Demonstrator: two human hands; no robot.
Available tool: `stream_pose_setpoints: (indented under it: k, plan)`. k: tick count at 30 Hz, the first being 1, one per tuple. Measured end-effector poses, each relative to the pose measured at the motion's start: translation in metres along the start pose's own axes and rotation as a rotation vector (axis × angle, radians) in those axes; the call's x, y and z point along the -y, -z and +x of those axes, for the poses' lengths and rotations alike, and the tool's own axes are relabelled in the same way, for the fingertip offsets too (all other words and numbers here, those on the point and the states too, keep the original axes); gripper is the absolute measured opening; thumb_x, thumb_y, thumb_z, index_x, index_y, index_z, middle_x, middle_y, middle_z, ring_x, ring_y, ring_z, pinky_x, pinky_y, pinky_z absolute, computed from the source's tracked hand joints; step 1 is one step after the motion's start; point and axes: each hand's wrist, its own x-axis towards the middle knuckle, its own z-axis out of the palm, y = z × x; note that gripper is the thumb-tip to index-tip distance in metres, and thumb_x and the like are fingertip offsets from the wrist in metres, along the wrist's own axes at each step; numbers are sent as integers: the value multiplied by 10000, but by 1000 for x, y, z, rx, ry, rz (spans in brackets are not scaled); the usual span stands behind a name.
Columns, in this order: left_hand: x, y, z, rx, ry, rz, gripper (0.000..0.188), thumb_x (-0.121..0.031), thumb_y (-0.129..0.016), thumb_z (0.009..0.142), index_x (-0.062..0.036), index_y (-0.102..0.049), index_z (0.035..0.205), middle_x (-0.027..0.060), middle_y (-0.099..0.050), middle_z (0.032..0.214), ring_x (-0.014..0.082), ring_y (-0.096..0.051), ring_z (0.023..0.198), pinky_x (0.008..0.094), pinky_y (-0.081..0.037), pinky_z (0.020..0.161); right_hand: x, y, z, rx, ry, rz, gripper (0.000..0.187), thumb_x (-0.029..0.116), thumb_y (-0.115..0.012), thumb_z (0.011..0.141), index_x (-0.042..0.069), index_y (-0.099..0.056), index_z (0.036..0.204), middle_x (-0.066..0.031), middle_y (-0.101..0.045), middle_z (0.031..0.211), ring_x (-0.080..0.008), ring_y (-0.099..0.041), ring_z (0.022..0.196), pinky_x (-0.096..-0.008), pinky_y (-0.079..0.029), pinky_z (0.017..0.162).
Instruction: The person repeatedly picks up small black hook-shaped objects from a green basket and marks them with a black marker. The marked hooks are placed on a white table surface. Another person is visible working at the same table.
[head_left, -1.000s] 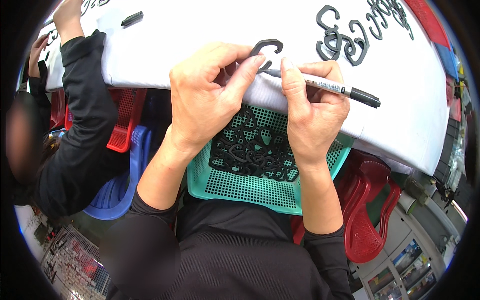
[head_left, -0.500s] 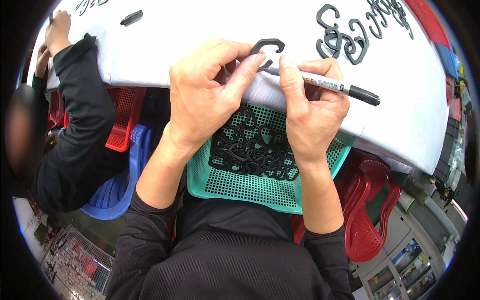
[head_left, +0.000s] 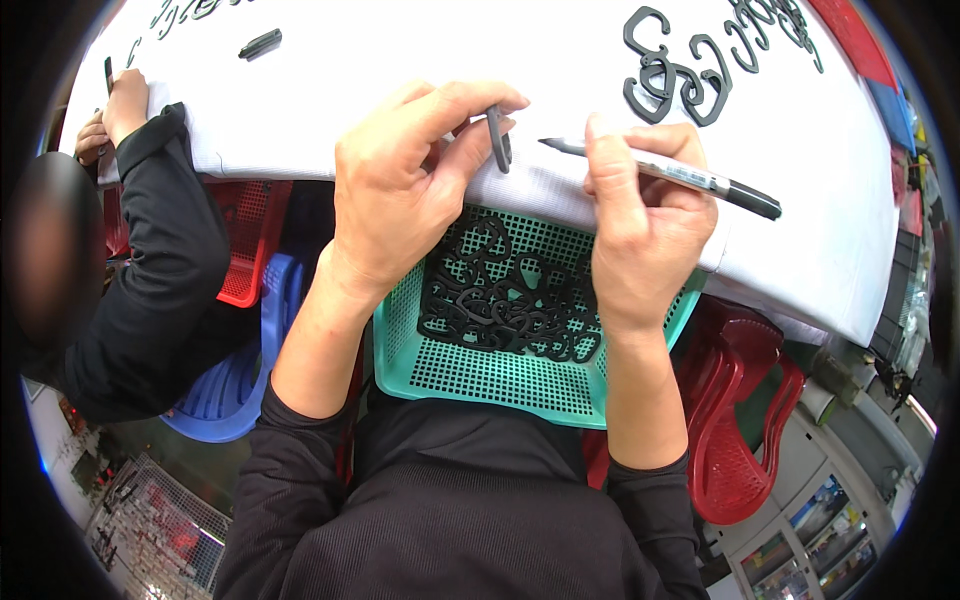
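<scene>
Basically, left grip [head_left: 400,170] pinches a black hook [head_left: 501,148] edge-on, thumb against index, probably to keep its lower part clear. Right grip [head_left: 640,230] is closed round a marker [head_left: 690,177], pen-style, likely for control; tip near hook, not touching. Green basket [head_left: 490,380] sits below both grips, presumably for short reach. White-covered counter [head_left: 420,40] ahead; spare hooks [head_left: 656,80] beyond right grip, red chair [head_left: 735,430] right of it.
</scene>
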Motion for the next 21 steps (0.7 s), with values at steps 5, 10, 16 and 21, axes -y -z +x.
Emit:
stream_pose_setpoints:
  k: [5,10,16,21]
  plan:
    - [6,0,-5,-11,-41,-23,262,146,-588,785,-8,-677,977,30,-672,894,23,-539,639,163,-398,520,-7,-10,1,36,36,-6,171,25,-677,820,28,-518,758,4,-557,589,-15,-495,514,-176,-384,454]
    - [7,-3,-5,-37,-53,-47,257,146,-595,785,-3,-678,977,28,-670,886,18,-525,628,163,-396,515,-8,-9,2,48,50,-84,180,19,-684,811,30,-516,747,6,-552,567,-14,-497,501,-175,-380,445]
    - [9,-3,-6,-42,-62,-43,255,137,-609,786,-10,-681,981,22,-664,868,17,-517,620,161,-387,506,-6,-10,2,60,69,-116,182,18,-686,808,30,-516,743,4,-555,559,-18,-511,497,-175,-390,443]
    - [9,-2,-5,-42,-67,-31,247,127,-614,787,-14,-683,977,20,-661,861,15,-508,611,161,-376,500,-7,-10,2,67,65,-112,172,37,-688,817,38,-529,752,15,-548,583,-13,-493,519,-171,-368,461]
